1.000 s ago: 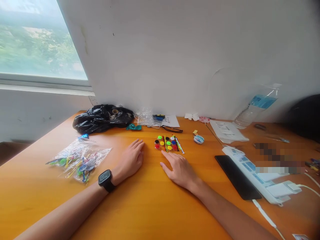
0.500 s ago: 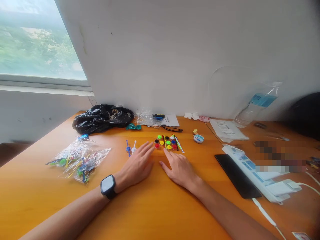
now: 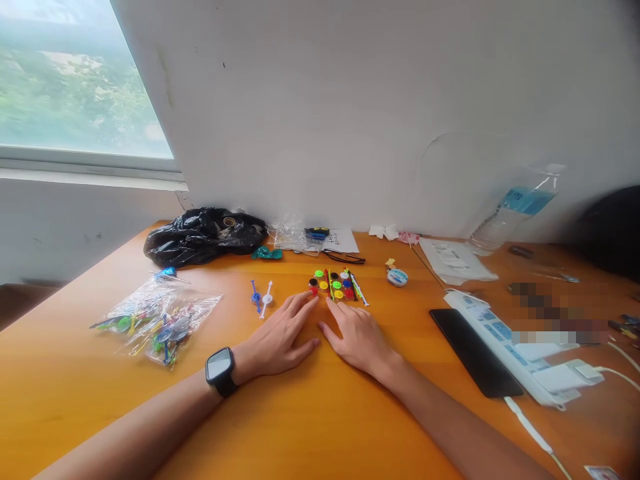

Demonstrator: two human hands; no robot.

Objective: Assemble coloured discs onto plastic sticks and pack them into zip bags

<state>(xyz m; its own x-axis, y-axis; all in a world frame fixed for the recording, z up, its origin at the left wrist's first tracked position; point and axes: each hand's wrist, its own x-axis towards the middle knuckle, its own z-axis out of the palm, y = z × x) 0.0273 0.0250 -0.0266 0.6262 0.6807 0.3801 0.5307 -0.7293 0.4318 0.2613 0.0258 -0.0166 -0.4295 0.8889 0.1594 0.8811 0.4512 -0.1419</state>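
My left hand (image 3: 280,337), with a black watch on its wrist, lies palm down with its fingers stretched out and thumb apart. Its fingertips reach the near edge of a group of small coloured plastic discs (image 3: 324,286). To the right, my right hand (image 3: 361,337) also rests palm down, fingers slightly bent and holding nothing, just short of the discs. Thin coloured plastic sticks (image 3: 358,291) lie among and beside the discs. Beyond my left hand are a blue stick with a disc on it (image 3: 256,297) and a white one of the same form (image 3: 267,299).
Clear plastic bags of coloured parts (image 3: 167,330) lie at left. A black plastic bag (image 3: 200,240) sits at the back, near a teal wrapper (image 3: 267,253). At right are a round container (image 3: 397,277), a black phone (image 3: 473,350), a white power strip (image 3: 500,333) and a clear bottle (image 3: 515,210).
My left hand has moved slightly right and towards me, uncovering more of the white stick and disc. My right hand has stayed in place.
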